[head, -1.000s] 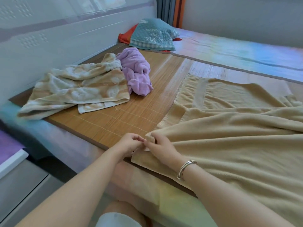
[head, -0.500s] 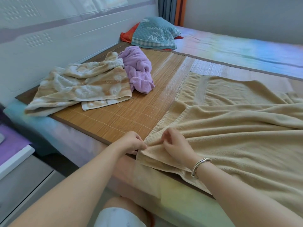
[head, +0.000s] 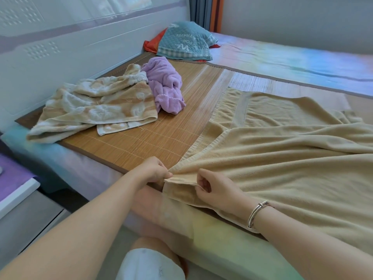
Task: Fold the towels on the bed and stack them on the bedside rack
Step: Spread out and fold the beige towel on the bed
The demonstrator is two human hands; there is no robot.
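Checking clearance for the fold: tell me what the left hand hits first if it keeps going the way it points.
The left hand points right, at the right hand across the towel corner; that comes first, though depth is unclear.

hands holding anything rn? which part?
Yes. Both hands grip the big tan towel at its near corner by the bed edge: left hand pinches the corner tip, right hand pinches the hem just beside it.

open mat: bare bamboo mat [head: 141,142] between both towel piles, easy pass
left block: crumpled patterned towel [head: 96,110] and purple towel [head: 165,87], touching
right block: big beige towel [head: 282,158]
far end: pillow [head: 185,44] by headboard
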